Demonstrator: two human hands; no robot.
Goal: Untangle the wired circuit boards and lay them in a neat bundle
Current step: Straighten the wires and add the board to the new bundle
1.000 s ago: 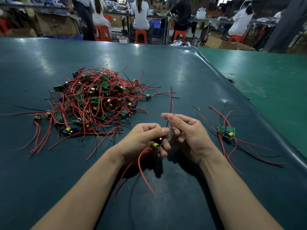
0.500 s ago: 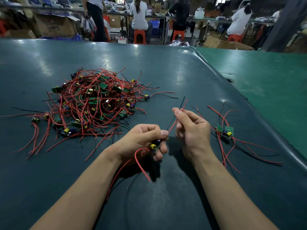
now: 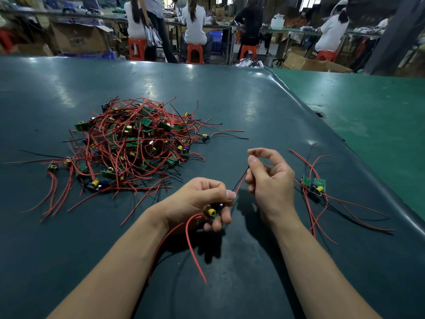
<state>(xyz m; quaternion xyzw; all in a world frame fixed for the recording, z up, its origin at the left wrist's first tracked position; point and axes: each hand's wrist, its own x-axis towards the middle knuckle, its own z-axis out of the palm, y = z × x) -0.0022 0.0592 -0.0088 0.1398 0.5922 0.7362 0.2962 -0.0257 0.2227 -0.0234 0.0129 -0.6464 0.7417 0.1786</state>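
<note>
My left hand grips a small circuit board with a yellow part; its red wires trail down toward me. From that board a red and a black wire run up to my right hand, which pinches them between thumb and curled fingers. A large tangled pile of boards and red wires lies on the dark green table to the left. On the right lies a small bundle of boards with their wires spread out.
The table's raised right edge runs diagonally, with a brighter green surface beyond. Several people sit on orange stools at benches behind the table, among cardboard boxes.
My right hand has slid along the red and black wires away from the board, drawing them up and right. My left hand has stayed put, holding the board.
</note>
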